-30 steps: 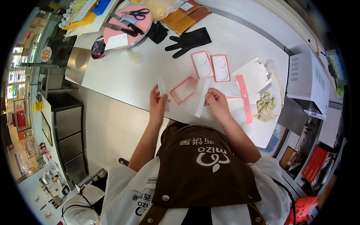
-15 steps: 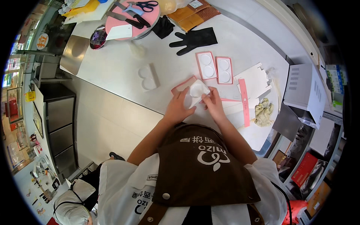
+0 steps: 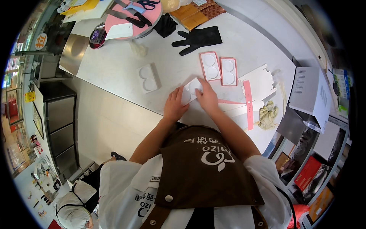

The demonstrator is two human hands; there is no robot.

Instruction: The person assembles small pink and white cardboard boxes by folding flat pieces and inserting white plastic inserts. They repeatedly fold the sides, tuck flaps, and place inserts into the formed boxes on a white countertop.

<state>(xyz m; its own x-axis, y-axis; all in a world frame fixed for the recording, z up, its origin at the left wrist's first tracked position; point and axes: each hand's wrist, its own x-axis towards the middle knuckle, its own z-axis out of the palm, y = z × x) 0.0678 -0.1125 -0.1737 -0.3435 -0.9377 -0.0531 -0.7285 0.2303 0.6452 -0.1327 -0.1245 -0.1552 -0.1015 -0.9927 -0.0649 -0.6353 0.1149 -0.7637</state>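
Between my hands, near the table's front edge, lies a white tray insert [image 3: 190,91] with two round wells, set at a slant. My left hand [image 3: 175,105] is closed against its left end, fingers bent along the side. With the thumb over the upper well, my right hand [image 3: 207,97] grips the other end. My hands hide whatever is under the insert. Just beyond, two pink-edged boxes, a left one [image 3: 210,66] and a right one [image 3: 228,71], each hold a similar white insert. Another loose white insert [image 3: 148,78] lies to the left.
A black glove [image 3: 198,39] lies at the back. Knives [image 3: 126,18] and scissors rest on a pink round turntable [image 3: 118,30]. To the right are flat white card pieces [image 3: 259,82], a pink strip [image 3: 248,105] and a crumpled cloth [image 3: 268,115]. A person [image 3: 78,202] is behind at lower left.
The insert has come down from a raised tilt and now lies flatter between my hands. My right hand has shifted left over its end. The pink box seen beneath it is now hidden.
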